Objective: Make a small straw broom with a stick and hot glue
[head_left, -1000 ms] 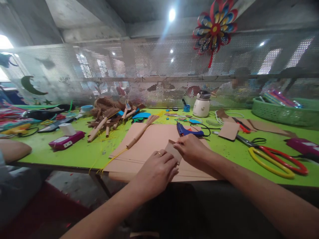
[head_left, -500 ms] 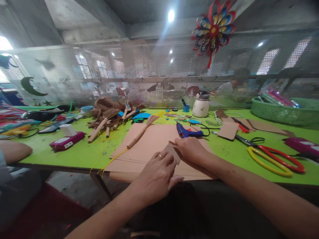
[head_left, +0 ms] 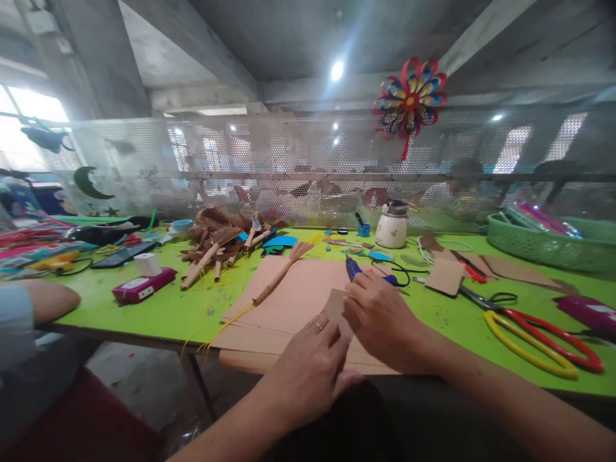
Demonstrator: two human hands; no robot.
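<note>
A small piece of brown paper [head_left: 334, 307] lies on larger brown paper sheets [head_left: 269, 321] at the table's front edge. My left hand [head_left: 308, 369], with a ring on one finger, is closed on the piece's lower left part, fingers bent together. At the piece's right edge, my right hand [head_left: 385, 314] has its fingers curled and pinched against the paper. Just beyond that hand is a blue glue gun [head_left: 353, 268], partly covered by it. A rolled paper stick with a fringed end [head_left: 282, 274] rests on the sheets, yellow strands trailing from it.
Large scissors with red and yellow handles [head_left: 534, 340] lie at right, near a brown card [head_left: 445, 276]. Behind stand a white jar [head_left: 391, 228] and a green basket [head_left: 543, 247]. Paper sticks [head_left: 205, 263] and a purple power strip [head_left: 144, 287] are at left, beside another person's arm [head_left: 52, 305].
The camera view has tilted upward, so the table sits lower. My right hand has slid from the paper's top corner along its right edge, nearer my left hand, which stays on the piece.
</note>
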